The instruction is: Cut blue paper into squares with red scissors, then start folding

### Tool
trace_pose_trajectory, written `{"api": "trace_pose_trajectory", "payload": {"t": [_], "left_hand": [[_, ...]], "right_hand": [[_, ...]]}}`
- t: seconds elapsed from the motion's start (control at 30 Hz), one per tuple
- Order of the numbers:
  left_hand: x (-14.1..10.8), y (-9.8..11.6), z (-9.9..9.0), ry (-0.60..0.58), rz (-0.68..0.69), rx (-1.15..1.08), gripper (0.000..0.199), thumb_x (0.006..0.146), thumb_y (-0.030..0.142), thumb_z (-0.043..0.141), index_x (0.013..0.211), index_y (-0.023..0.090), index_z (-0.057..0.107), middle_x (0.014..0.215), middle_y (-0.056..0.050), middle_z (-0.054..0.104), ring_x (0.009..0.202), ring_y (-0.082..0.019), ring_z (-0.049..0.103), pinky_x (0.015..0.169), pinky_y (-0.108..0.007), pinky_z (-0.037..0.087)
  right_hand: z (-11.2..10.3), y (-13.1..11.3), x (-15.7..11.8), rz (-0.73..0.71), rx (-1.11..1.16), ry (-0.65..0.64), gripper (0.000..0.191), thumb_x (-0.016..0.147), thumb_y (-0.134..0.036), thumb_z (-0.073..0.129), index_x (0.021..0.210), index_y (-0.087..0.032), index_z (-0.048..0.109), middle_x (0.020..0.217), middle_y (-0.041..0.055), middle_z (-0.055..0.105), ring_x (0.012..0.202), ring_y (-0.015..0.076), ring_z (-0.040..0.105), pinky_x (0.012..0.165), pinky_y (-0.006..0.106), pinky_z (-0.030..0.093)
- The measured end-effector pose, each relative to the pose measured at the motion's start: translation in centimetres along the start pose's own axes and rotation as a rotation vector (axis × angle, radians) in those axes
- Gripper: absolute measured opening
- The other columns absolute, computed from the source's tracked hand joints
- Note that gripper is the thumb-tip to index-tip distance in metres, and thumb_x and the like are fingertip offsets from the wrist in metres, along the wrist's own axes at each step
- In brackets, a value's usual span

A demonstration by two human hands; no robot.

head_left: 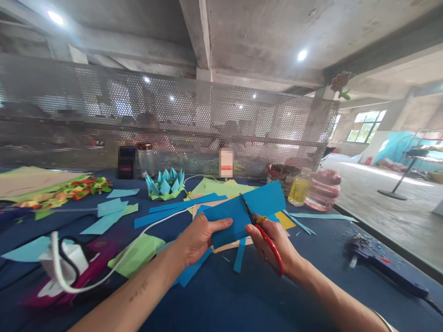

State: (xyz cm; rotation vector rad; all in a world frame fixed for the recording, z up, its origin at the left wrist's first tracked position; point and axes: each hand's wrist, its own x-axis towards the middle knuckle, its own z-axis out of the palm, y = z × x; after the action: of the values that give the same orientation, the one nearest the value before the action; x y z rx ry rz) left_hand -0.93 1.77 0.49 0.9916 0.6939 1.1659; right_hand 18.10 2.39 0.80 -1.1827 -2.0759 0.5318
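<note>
My left hand pinches the left part of a blue paper sheet, thumb on top and fingers underneath. In my right hand is a pair of red-handled scissors, whose dark blades lie across the sheet, pointing up and left. Whether the blades are cutting into the paper I cannot tell. Below the sheet lies a narrow blue strip. More blue strips rest to the left, and pale green paper lies behind the sheet.
A folded blue-green paper crown stands at the back. On the right are a yellow-labelled bottle, a pink jug and a dark glue gun. A white cable crosses the left side near a purple power strip. A perforated metal screen closes the back.
</note>
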Motion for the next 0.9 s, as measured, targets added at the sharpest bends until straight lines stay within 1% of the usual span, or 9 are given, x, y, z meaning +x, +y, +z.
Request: {"api": "trace_pose_trajectory", "payload": {"t": [0.1, 0.23, 0.4, 0.5, 0.67, 0.9], "left_hand": [[-0.03, 0.01, -0.06, -0.001, 0.001, 0.002, 0.024, 0.068, 0.025, 0.078, 0.091, 0.018, 0.074, 0.097, -0.008, 0.075, 0.092, -0.026, 0.068, 0.087, -0.037, 0.051], [-0.08, -0.04, -0.06, -0.023, -0.011, -0.003, 0.028, 0.068, 0.027, 0.078, 0.094, 0.018, 0.073, 0.101, -0.009, 0.073, 0.095, -0.027, 0.068, 0.087, -0.038, 0.051], [-0.11, -0.31, 0.1, -0.046, -0.027, 0.009, 0.037, 0.068, 0.026, 0.078, 0.104, 0.019, 0.07, 0.101, -0.01, 0.073, 0.091, -0.028, 0.069, 0.081, -0.04, 0.053], [-0.08, -0.47, 0.15, -0.053, -0.016, 0.008, 0.04, 0.067, 0.025, 0.078, 0.106, 0.02, 0.07, 0.099, -0.009, 0.074, 0.088, -0.027, 0.069, 0.078, -0.039, 0.054], [0.07, -0.64, -0.01, -0.042, -0.032, 0.033, 0.04, 0.066, 0.027, 0.079, 0.104, 0.019, 0.07, 0.094, -0.01, 0.075, 0.085, -0.029, 0.07, 0.074, -0.038, 0.054], [-0.09, -0.52, 0.13, -0.041, -0.027, 0.03, 0.037, 0.067, 0.024, 0.078, 0.103, 0.019, 0.071, 0.092, -0.01, 0.075, 0.083, -0.028, 0.07, 0.074, -0.039, 0.055]], "right_hand": [[0.12, 0.01, -0.08, 0.001, 0.0, 0.017, 0.058, 0.081, -0.072, 0.04, 0.051, -0.023, 0.035, 0.039, -0.0023, 0.042, 0.039, 0.01, 0.039, 0.04, 0.023, 0.029], [-0.02, -0.14, -0.08, -0.029, -0.028, 0.011, 0.058, 0.082, -0.071, 0.039, 0.052, -0.022, 0.037, 0.045, -0.0013, 0.047, 0.042, 0.0099, 0.041, 0.042, 0.024, 0.031], [-0.24, -0.15, -0.12, -0.045, -0.051, -0.01, 0.056, 0.084, -0.069, 0.036, 0.054, -0.022, 0.039, 0.046, -0.0015, 0.049, 0.043, 0.0106, 0.042, 0.046, 0.025, 0.035], [-0.28, -0.09, -0.12, -0.044, -0.054, -0.003, 0.056, 0.085, -0.068, 0.036, 0.054, -0.022, 0.04, 0.044, -0.0025, 0.047, 0.043, 0.0104, 0.042, 0.047, 0.025, 0.035], [-0.28, -0.24, -0.09, -0.04, -0.045, 0.005, 0.055, 0.085, -0.067, 0.037, 0.053, -0.022, 0.038, 0.042, -0.0036, 0.042, 0.042, 0.0104, 0.041, 0.047, 0.025, 0.035], [-0.32, -0.44, -0.07, -0.027, -0.046, -0.006, 0.055, 0.088, -0.064, 0.034, 0.051, -0.023, 0.036, 0.041, -0.0023, 0.041, 0.042, 0.0121, 0.042, 0.048, 0.027, 0.036]]}}
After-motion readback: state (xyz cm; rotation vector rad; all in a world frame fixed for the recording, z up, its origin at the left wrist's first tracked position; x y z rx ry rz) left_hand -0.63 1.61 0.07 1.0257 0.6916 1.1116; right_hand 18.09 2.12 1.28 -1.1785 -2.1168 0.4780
